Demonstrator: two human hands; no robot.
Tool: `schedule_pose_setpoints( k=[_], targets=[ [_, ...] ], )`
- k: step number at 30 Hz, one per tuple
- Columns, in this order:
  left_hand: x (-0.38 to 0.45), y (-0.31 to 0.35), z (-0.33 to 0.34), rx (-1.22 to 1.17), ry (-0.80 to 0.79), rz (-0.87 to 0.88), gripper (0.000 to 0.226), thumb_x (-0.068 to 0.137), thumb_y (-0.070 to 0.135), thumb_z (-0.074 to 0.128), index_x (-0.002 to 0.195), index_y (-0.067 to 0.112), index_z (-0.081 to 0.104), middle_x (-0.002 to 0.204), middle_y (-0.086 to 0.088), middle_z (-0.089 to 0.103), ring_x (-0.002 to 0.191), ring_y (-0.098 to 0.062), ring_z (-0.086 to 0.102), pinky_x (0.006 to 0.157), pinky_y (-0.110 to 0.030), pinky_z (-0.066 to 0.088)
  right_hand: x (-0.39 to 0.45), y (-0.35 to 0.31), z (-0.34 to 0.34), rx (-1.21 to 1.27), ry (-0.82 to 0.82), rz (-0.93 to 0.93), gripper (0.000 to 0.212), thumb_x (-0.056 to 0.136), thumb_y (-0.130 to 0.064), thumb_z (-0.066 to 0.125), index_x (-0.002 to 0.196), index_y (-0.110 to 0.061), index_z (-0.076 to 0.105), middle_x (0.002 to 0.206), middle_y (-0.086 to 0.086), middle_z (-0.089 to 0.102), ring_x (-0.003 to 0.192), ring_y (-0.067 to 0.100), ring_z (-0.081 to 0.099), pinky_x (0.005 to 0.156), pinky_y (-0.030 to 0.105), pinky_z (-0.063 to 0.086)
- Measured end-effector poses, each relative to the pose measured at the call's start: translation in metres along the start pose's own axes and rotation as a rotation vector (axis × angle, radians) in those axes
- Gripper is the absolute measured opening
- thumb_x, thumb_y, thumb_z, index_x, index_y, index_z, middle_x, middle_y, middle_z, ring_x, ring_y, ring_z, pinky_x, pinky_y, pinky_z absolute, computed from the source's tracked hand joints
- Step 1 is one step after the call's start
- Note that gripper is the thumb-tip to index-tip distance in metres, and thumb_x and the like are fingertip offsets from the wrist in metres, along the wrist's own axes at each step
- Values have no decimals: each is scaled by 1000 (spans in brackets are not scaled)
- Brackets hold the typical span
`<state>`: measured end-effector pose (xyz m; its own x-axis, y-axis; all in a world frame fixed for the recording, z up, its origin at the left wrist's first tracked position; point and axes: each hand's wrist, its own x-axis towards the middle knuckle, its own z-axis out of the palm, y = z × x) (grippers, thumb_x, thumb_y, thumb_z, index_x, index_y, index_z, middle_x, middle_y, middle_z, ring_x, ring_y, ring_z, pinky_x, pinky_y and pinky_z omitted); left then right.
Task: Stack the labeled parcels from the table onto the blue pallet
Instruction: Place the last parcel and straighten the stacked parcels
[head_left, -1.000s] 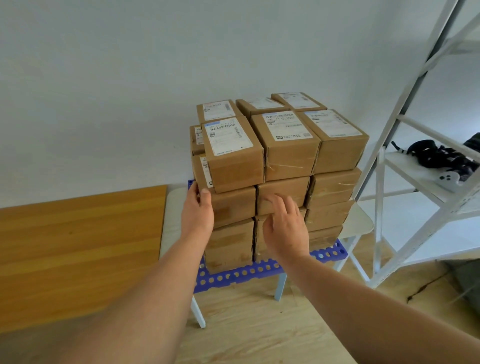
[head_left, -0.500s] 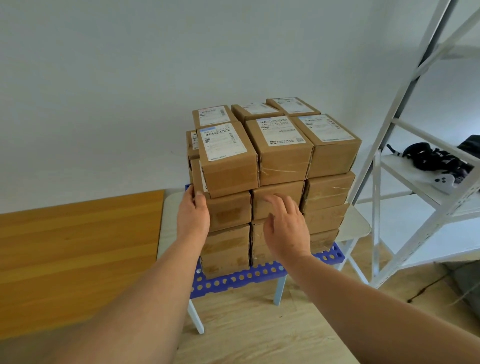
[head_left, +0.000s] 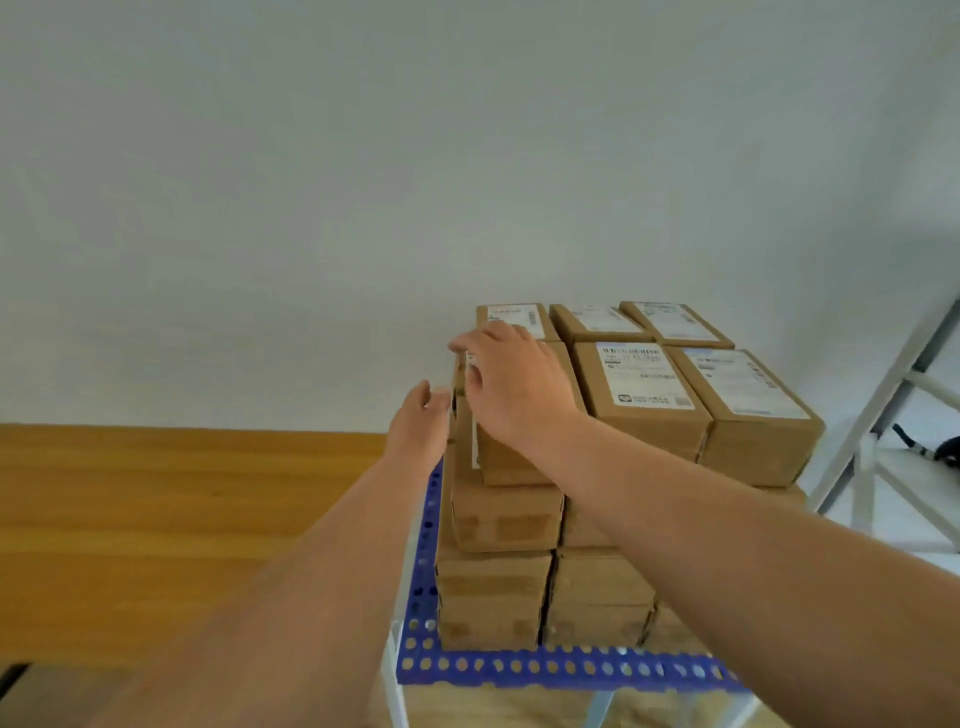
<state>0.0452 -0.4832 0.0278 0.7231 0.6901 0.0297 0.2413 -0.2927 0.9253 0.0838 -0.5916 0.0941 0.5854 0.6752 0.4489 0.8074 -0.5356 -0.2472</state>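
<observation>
Several brown cardboard parcels with white labels stand stacked in layers on the blue perforated pallet (head_left: 545, 666). My right hand (head_left: 514, 387) lies on top of the front left parcel (head_left: 511, 460) of the top layer, fingers spread and bent over its far left edge. My left hand (head_left: 420, 427) is pressed against the left side of that same parcel, fingers straight. To the right in the top layer sit the middle labeled parcel (head_left: 641, 397) and the right labeled parcel (head_left: 753, 410).
A wooden table (head_left: 156, 519) stretches along the left, right beside the pallet. The pallet rests on a white stand (head_left: 392, 691). A white metal shelf frame (head_left: 893, 415) rises at the right, with a black item (head_left: 943, 449) on it. A white wall is behind.
My right hand rose from the stack's front face to the top of the front left parcel. My left hand moved up along the left side. The view came closer and shifted left.
</observation>
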Motion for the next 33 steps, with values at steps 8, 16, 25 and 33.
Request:
schedule_pose_setpoints(
  k=[8,16,25,33],
  targets=[
    [46,-5,-7,-49,-175,-52,52,104,32,36,153,17,26,157,-2,30,143,-20,29,111,-34,26,103,2,18,-335,-487,102,53,96,-11,42,147,-27,40,146,4,44,130,28,44,104,44,43],
    [130,-31,-3,-71,-405,-85,42,100,20,44,142,15,44,136,1,53,126,-21,48,95,-25,36,167,16,55,-538,-517,382,64,79,-24,52,142,-23,40,141,6,42,123,34,40,100,52,41],
    [180,-49,39,-14,-381,-141,39,99,24,37,131,9,54,122,-15,61,102,-27,58,80,-33,48,176,47,70,-455,-462,627,52,92,-38,46,136,-12,46,133,14,53,122,35,47,91,43,42],
    [186,-46,48,-47,-281,-170,30,95,22,41,112,8,60,104,-13,65,76,-20,60,50,-25,40,180,53,75,-451,-439,639,50,89,-36,51,133,-13,48,128,14,54,118,36,49,93,47,47]
  ],
)
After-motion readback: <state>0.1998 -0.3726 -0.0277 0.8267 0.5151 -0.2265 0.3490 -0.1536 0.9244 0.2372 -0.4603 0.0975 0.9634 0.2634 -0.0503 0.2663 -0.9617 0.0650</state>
